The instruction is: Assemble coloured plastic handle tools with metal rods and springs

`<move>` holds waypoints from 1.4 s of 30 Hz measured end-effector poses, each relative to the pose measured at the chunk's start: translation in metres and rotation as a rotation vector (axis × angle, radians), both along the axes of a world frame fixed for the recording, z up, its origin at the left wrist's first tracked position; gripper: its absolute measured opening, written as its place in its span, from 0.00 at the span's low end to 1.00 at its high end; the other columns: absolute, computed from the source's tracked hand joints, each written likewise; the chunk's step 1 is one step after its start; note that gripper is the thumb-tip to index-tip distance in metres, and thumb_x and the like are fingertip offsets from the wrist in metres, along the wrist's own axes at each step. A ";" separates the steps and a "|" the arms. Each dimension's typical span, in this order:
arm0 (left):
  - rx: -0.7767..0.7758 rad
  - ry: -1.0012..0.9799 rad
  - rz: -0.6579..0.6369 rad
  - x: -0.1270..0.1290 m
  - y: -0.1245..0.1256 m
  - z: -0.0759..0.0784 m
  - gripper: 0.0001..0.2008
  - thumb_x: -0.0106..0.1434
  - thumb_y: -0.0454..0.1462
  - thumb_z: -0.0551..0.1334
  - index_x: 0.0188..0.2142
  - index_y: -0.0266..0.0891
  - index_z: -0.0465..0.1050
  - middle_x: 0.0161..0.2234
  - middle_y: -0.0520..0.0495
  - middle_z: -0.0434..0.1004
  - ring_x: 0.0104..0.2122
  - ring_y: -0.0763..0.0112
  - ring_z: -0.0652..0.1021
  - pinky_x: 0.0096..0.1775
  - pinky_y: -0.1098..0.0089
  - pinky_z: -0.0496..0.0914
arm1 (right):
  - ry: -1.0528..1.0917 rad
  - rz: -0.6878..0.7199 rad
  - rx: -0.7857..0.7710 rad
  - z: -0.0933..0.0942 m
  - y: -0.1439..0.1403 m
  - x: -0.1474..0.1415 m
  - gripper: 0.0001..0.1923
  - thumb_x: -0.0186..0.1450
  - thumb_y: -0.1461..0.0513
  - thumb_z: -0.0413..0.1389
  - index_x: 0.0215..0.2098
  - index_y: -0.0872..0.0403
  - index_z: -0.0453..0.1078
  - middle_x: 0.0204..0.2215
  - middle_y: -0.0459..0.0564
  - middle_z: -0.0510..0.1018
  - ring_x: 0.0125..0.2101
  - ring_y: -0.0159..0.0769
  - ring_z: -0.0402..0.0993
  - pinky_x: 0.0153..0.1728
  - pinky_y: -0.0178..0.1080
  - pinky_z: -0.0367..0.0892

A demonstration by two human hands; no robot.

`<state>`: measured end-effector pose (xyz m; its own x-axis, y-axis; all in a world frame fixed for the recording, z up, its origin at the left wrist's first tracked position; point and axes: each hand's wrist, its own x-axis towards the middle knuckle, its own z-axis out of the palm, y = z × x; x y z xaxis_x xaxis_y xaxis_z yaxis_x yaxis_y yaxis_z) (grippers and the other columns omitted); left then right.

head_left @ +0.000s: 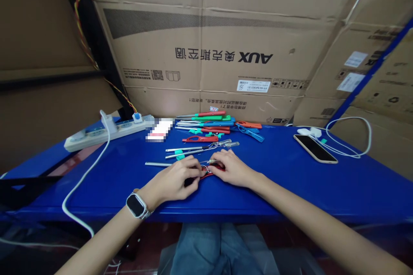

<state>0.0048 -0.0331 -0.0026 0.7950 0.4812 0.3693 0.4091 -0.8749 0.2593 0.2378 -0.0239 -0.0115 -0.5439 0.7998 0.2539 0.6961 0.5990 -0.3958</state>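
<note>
Head view shows left hand (176, 180) and right hand (232, 167) pinching a small red wire-tipped tool (209, 172) on the blue worktop (290, 180), just before the screwdriver pile (209, 122), seemingly mid-assembly, needing fine fingertip alignment.

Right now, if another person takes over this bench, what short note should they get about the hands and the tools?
Left hand: on the blue table, fingers closed on a small red tool.
Right hand: pinching the same red tool from the other side.
A metal rod lies just left of the hands.
A pile of red, green and blue tools lies behind them.
Also there: power strip, phone.
Done: cannot tell. Left: the red tool is in work, the pile untouched.
</note>
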 end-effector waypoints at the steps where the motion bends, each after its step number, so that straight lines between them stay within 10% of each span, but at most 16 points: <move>1: 0.005 0.011 0.005 0.000 0.000 0.000 0.08 0.68 0.34 0.58 0.40 0.39 0.77 0.41 0.44 0.75 0.41 0.64 0.75 0.45 0.66 0.72 | -0.008 0.000 0.002 0.000 -0.001 0.000 0.08 0.69 0.57 0.55 0.38 0.53 0.69 0.32 0.48 0.75 0.37 0.38 0.68 0.45 0.44 0.58; 11: 0.031 -0.008 -0.014 0.000 0.004 -0.007 0.09 0.71 0.35 0.56 0.38 0.39 0.75 0.39 0.45 0.73 0.39 0.67 0.75 0.42 0.69 0.72 | -0.063 0.033 0.024 0.004 -0.003 0.004 0.19 0.76 0.57 0.38 0.44 0.51 0.70 0.40 0.51 0.78 0.44 0.40 0.70 0.49 0.47 0.57; 23: 0.153 -0.159 0.099 0.006 0.005 0.003 0.09 0.70 0.39 0.58 0.46 0.39 0.75 0.41 0.43 0.74 0.42 0.63 0.74 0.47 0.61 0.71 | 0.086 0.047 0.100 0.005 -0.013 0.014 0.10 0.75 0.58 0.45 0.44 0.52 0.66 0.42 0.51 0.76 0.43 0.39 0.68 0.48 0.45 0.60; 34: -0.078 -0.166 0.118 0.023 0.026 0.005 0.10 0.69 0.41 0.60 0.34 0.39 0.75 0.35 0.47 0.74 0.39 0.64 0.73 0.44 0.63 0.69 | 0.034 0.068 0.220 0.004 -0.019 0.014 0.09 0.74 0.61 0.46 0.48 0.54 0.65 0.45 0.55 0.73 0.44 0.42 0.66 0.47 0.45 0.61; 42: -0.104 -0.143 0.136 0.018 0.022 0.003 0.13 0.64 0.45 0.65 0.44 0.42 0.75 0.43 0.46 0.75 0.46 0.60 0.74 0.49 0.59 0.69 | -0.058 0.057 0.251 0.010 -0.022 0.019 0.10 0.74 0.60 0.47 0.47 0.54 0.67 0.42 0.53 0.76 0.43 0.41 0.68 0.46 0.44 0.57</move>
